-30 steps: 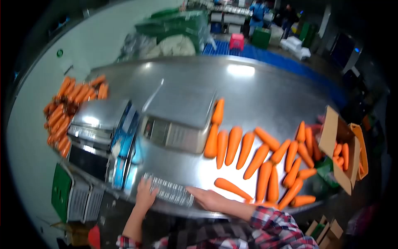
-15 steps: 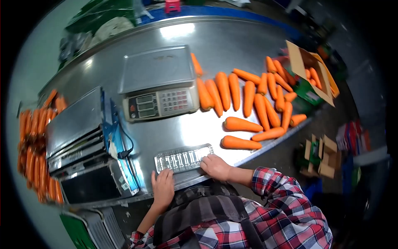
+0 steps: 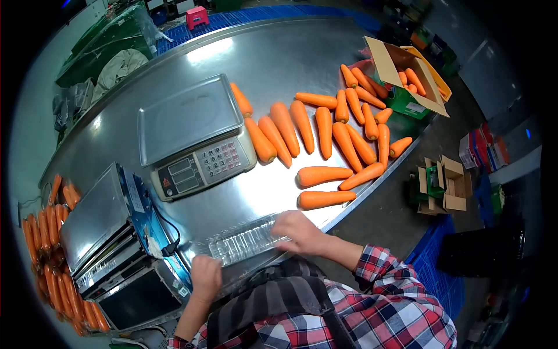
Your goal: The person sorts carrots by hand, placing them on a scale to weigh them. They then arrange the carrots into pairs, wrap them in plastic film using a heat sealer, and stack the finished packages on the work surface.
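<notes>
A clear plastic tray [image 3: 241,241] with a ribbed bottom lies at the near edge of the metal table, in front of my body. My left hand [image 3: 206,279] is closed at the tray's left end, fingers curled; what they pinch is hidden. Over the tray's right end, my right hand [image 3: 299,232] is closed with bent fingers on its edge, slightly blurred. A thin glossy shimmer shows around the tray, too faint to name. Beyond it, loose carrots [image 3: 325,175] lie on the table to the right.
A digital scale [image 3: 197,166] stands behind the tray. To the left is a machine with a metal top [image 3: 96,212], its black cable [image 3: 172,247] beside it, and bundled carrots [image 3: 49,232]. An open cardboard box [image 3: 381,61] holds carrots at the far right. More boxes [image 3: 456,186] are lower right.
My view has shifted and turned. My left hand has gone from resting with extended fingers on the tray's edge to curled fingers at its left end. My right hand stays at the right end.
</notes>
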`<state>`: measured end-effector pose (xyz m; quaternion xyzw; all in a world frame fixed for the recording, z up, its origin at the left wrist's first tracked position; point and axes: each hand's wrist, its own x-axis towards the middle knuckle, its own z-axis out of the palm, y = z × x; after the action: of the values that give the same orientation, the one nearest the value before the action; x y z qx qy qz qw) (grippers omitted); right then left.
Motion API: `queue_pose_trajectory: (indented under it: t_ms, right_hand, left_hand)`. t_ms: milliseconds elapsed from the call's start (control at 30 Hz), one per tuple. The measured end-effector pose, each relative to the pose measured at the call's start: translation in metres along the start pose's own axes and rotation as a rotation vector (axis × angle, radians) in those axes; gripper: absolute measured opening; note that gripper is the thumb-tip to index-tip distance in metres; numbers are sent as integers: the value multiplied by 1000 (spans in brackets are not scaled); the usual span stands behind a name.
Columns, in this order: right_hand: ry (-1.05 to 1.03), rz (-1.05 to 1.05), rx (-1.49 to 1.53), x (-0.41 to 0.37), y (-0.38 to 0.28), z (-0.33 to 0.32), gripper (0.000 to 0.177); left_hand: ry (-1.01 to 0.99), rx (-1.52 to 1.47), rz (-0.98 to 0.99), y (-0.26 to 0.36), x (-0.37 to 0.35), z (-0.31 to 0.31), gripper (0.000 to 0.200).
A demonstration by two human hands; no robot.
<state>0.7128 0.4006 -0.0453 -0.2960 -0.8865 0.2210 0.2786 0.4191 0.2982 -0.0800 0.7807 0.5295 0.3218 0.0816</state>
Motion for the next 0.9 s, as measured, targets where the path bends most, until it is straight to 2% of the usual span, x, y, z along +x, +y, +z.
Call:
queue_pose_trajectory:
  t_ms: [33, 100, 167, 233, 267, 300, 367, 400, 433, 500, 600, 633, 667, 700, 767, 833, 867, 900]
  right_hand:
    - [106, 63, 0, 5, 7, -11, 21]
    - [342, 444, 16, -5, 57, -7, 28]
    - [441, 588, -19, -2, 122, -12, 33]
    - [440, 655, -98, 15, 158, -24, 35]
    - [424, 579, -367, 25, 178, -26, 38]
    - [365, 656, -442, 33, 194, -25, 43]
    - [116, 884, -499, 53, 219, -20, 49]
    - [12, 911, -542, 59, 230, -16, 56]
    - [88, 955, -588, 63, 241, -5, 57]
    - [91, 1089, -563, 71, 251, -1, 59]
    - [539, 987, -120, 43, 307, 15, 62]
    - [585, 1173, 777, 56, 275, -24, 67]
    - [663, 1074, 846, 62, 251, -38, 67]
    - [741, 972, 911, 67, 231, -47, 67]
    - [501, 871, 888, 75, 196, -70, 67]
    - [227, 881, 952, 84, 173, -83, 60]
    - [200, 752, 978, 91, 162, -81, 55]
    - [174, 619, 999, 101, 150, -72, 50]
  left_hand:
    - [10, 21, -59, -5, 10, -6, 20]
    - [175, 66, -54, -19, 33, -7, 24]
    - [262, 118, 4, -30, 69, -16, 27]
    - [316, 196, 11, -42, 117, -23, 26]
    - [330, 223, 37, -54, 143, -24, 24]
    - [330, 245, 61, -64, 168, -24, 23]
    - [298, 265, 86, -86, 211, -19, 22]
    - [258, 284, 102, -100, 228, -14, 21]
    - [215, 302, 118, -114, 240, -9, 21]
    - [77, 325, 66, -146, 250, 4, 20]
    - [-48, 300, 64, -152, 263, 10, 26]
    - [-77, 287, 70, -151, 265, 9, 30]
    - [-67, 277, -9, -155, 266, 10, 48]
    - [-37, 277, 22, -148, 272, 7, 52]
    - [26, 273, 84, -103, 294, -8, 59]
    - [9, 274, 273, -56, 315, -21, 62]
    - [7, 272, 375, -40, 323, -25, 64]
    - [-145, 132, 251, -31, 325, -28, 62]
